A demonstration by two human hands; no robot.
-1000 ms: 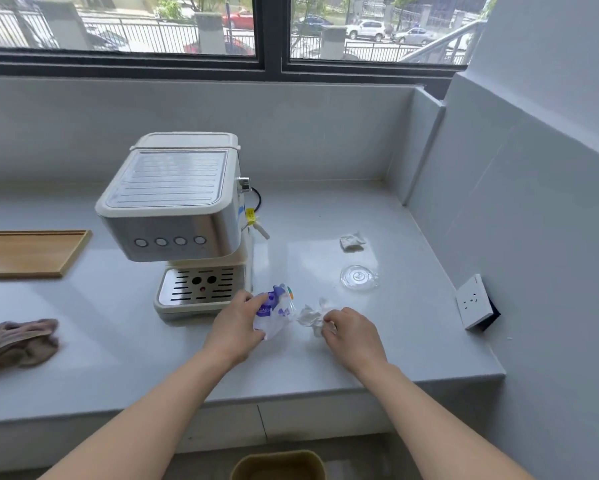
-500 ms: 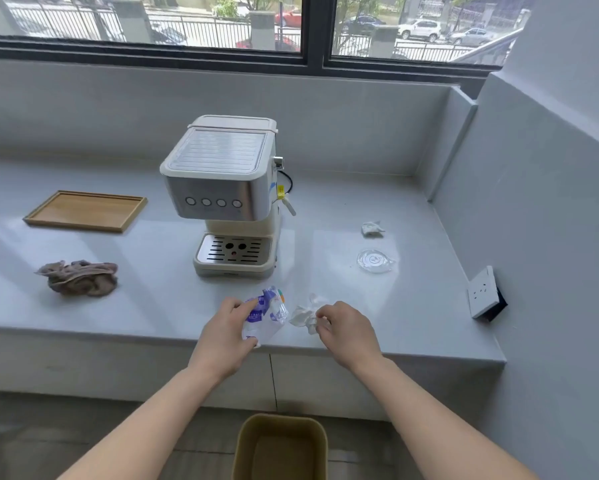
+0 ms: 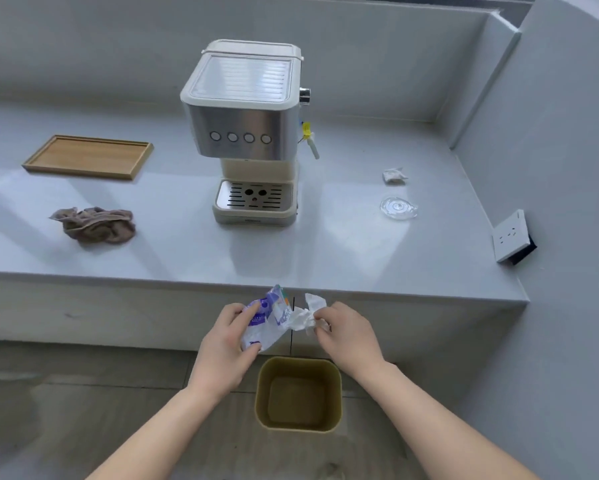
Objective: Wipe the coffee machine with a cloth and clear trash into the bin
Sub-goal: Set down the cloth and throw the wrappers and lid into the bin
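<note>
My left hand grips a crumpled blue-and-white plastic wrapper, held off the counter's front edge. Beside it my right hand pinches a crumpled white tissue. Both hands hover just above and behind an open olive-brown bin on the floor. The cream and steel coffee machine stands on the grey counter. A brown cloth lies bunched to its left. Another scrap of white paper and a clear plastic lid lie to the machine's right.
A wooden tray sits at the counter's back left. A white wall socket juts from the right wall near the counter's corner. Grey wood-look floor surrounds the bin.
Both hands have lifted the wrapper and tissue off the counter and pulled them back past its edge, over the bin. The view has backed away and tilted down.
</note>
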